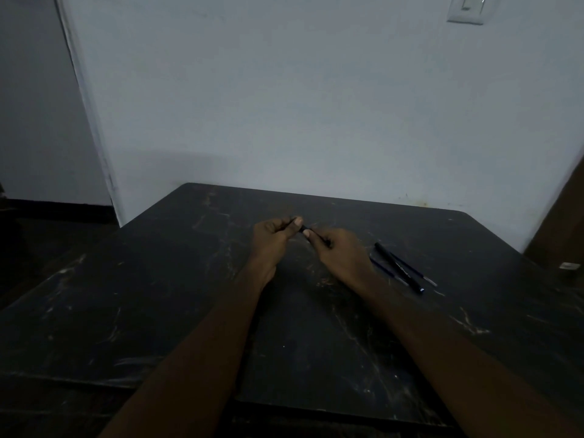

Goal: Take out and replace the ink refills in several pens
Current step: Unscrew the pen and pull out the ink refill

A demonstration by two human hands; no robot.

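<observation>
Scanning from the far left: a dark doorway (31,121) and its pale door frame (85,105). The floor past it is too dim to read. The dark table (158,311) is scratched and scuffed all over and fills the lower part of the view, with its far edge against the white wall (316,105).

Two bare forearms come in from the bottom edge and meet near the table's middle.

- **Left hand (273,237):** fingers are curled, and the thumb and fingertips pinch the left end of the held pen (306,230).
- **Held pen:** only a short black stretch shows between the two hands, and fingers cover the rest. Cannot tell if the barrel is whole or apart.
- **Right hand (341,251):** fingers are curled round the pen's right part, with the thumb tip close to the left thumb. The back of the hand blocks most of the barrel.
- Cannot tell whether the hands rest on the table or are just above it.

Just right of the right wrist, three things lie flat on the table, apart from the hands. All three run from upper left to lower right.

- **First refill (384,267):** thin and blue, its upper end close to the wrist.
- **Spare pen (398,267):** just beside the first refill, black with pale print on the barrel.
- **Second refill (417,273):** just beyond the spare pen and roughly parallel to it, blue, with a pale tip at the lower right end.
- Cannot tell whether these three touch each other.

At the far right a brown panel (562,222) rises past the table's right corner. A small white object (570,266) sits low against it, too blurred to identify. A light switch plate (467,7) is on the wall at the top right.
</observation>
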